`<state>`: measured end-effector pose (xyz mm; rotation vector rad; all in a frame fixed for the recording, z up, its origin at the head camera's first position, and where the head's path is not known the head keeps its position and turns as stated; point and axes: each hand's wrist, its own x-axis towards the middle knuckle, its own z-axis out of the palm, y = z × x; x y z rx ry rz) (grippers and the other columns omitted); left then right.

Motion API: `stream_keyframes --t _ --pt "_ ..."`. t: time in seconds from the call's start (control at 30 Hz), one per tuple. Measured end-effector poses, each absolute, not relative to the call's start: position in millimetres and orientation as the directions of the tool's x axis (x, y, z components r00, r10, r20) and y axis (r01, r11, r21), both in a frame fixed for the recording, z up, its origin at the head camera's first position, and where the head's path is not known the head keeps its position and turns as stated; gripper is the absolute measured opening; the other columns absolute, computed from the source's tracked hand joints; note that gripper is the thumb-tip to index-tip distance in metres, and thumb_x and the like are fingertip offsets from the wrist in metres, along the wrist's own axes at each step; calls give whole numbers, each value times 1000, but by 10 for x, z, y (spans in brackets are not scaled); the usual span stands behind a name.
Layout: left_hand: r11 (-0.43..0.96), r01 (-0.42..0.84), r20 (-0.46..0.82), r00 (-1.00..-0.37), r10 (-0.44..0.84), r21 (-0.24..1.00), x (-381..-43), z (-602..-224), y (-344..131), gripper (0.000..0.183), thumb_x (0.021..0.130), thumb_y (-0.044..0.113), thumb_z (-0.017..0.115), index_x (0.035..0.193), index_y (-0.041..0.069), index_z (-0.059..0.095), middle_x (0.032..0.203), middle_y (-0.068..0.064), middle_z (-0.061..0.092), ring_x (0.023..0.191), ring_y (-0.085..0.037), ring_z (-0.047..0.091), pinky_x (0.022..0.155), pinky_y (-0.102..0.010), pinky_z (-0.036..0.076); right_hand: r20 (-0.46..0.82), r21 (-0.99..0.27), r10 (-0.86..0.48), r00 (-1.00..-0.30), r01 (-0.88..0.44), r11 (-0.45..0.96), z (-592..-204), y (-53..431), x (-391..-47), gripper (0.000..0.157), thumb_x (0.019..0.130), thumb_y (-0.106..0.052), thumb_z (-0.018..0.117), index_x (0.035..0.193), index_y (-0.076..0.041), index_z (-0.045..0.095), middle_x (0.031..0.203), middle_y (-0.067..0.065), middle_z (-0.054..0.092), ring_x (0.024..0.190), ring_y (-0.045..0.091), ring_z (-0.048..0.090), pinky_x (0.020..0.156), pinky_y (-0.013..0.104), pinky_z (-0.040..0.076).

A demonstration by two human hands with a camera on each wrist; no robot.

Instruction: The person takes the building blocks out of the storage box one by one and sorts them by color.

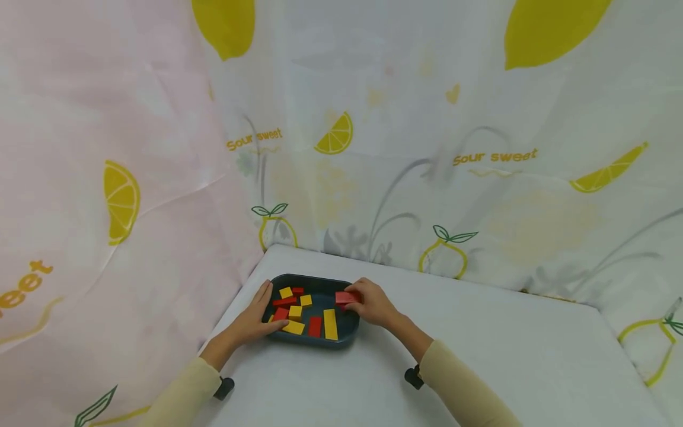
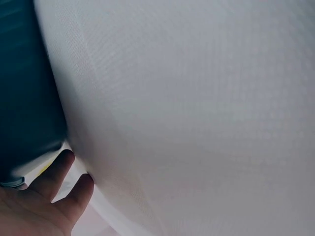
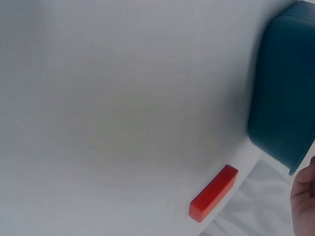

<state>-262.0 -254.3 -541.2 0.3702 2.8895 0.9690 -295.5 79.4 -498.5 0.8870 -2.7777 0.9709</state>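
A dark blue-green tray (image 1: pixel 320 343) stands on the white table, with several red and yellow blocks inside. My left hand (image 1: pixel 251 320) rests against the tray's left end, fingers straight along the outside and thumb reaching over the rim near a yellow block (image 1: pixel 293 327). In the left wrist view, two extended fingertips (image 2: pixel 63 158) show beside the tray's wall (image 2: pixel 24 83). Over the tray's right end, my right hand (image 1: pixel 376 303) pinches a red block (image 1: pixel 348 298) between thumb and fingers. The right wrist view catches only part of this hand (image 3: pixel 304 196), close to the tray (image 3: pixel 288 88).
Outside the tray, a long red block (image 3: pixel 213 193) lies on the table in the right wrist view. The white tabletop (image 1: pixel 480 350) extends to the right. A lemon-print cloth (image 1: pixel 395 130) hangs behind the table and along its left side.
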Motion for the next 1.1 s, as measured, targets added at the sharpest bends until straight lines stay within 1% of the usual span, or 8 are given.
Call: stream_keyframes --t 0.13,0.3,0.4,0.5,0.63,0.83,0.97,1.1 --pt "774 199 -8 -967 255 601 -2601 -5450 -2532 112 85 57 68 157 -2 7 166 -20 2 150 -41 18 116 -62 25 222 -554 -463 -858 -501 665 -5022 899 -2977 30 85 -18 78 113 -8 71 103 6 65 85 14 54 75 27 50" --pt "776 209 19 -969 246 595 -2604 -5436 -2545 112 85 58 68 158 -1 8 166 -20 3 149 -42 21 115 -62 27 232 -612 -365 -902 -427 666 -5071 1051 -3022 28 81 -12 81 108 -8 73 100 6 65 77 14 50 65 23 44" --pt "783 212 19 -969 248 585 -2610 -5411 -2558 112 85 58 68 158 -1 8 166 -20 3 148 -42 21 115 -63 27 228 -642 -308 -924 -380 666 -5106 1135 -3038 27 80 -10 82 106 -10 74 98 4 65 76 12 49 64 22 41" --pt "790 209 12 -969 248 576 -2621 -5394 -2563 112 85 58 68 158 -1 7 166 -20 2 148 -42 22 115 -62 27 242 -652 -291 -926 -377 658 -5116 1209 -3042 27 79 -10 82 104 -9 74 98 5 65 77 13 50 66 23 42" --pt "786 213 14 -968 252 581 -2646 -5385 -2546 112 85 58 68 158 -1 7 166 -20 2 149 -42 21 115 -62 26 271 -635 -285 -920 -393 665 -5118 1315 -3051 27 80 -9 81 105 -6 73 99 8 65 79 16 52 67 26 44" --pt "787 216 14 -967 255 579 -2657 -5384 -2524 111 85 57 68 157 -1 7 166 -20 2 149 -42 20 115 -62 26 203 -626 -208 -957 -290 723 -5165 1525 -3049 27 81 -9 80 106 -6 73 101 7 64 85 17 52 73 30 47" --pt "782 206 20 -970 241 588 -2639 -5388 -2534 111 85 56 69 157 -2 9 165 -21 3 148 -43 21 115 -64 27 192 -614 -194 -962 -271 741 -5222 1657 -3062 25 82 -10 79 106 -4 72 100 10 63 88 20 53 75 33 47" --pt "789 191 -1 -972 236 584 -2624 -5412 -2530 112 84 58 68 157 -2 8 166 -21 3 148 -43 20 114 -64 26 163 -588 -181 -970 -243 771 -5289 1769 -3059 24 82 -11 79 105 -4 72 99 9 63 87 19 52 77 34 47"
